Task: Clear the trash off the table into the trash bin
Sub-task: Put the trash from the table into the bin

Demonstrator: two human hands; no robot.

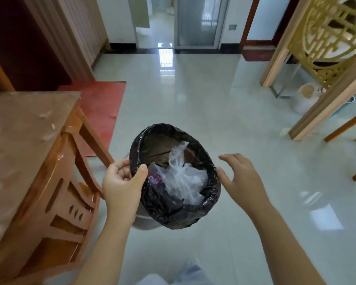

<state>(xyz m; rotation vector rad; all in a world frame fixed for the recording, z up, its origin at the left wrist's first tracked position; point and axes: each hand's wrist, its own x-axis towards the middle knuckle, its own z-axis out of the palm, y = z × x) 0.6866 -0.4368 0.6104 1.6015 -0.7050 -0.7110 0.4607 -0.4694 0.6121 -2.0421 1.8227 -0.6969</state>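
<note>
Trash bin (174, 175), black-lined and partly full, sits on the floor just beside the table (19, 128): left hand (121, 182) pinches its near-left rim, right hand (240, 177) is spread loose at the right rim, so I'd grip both sides, lift level under the table edge, then sweep the scraps (47, 128) in.

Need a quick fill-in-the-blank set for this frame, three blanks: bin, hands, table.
1. The trash bin is lined with a bag coloured ____.
2. The hand gripping the bin's rim is the ____ hand.
3. The right hand is spread ____, holding nothing.
4. Small scraps lie on the table, to the bin's ____.

Missing words: black; left; open; left
</note>
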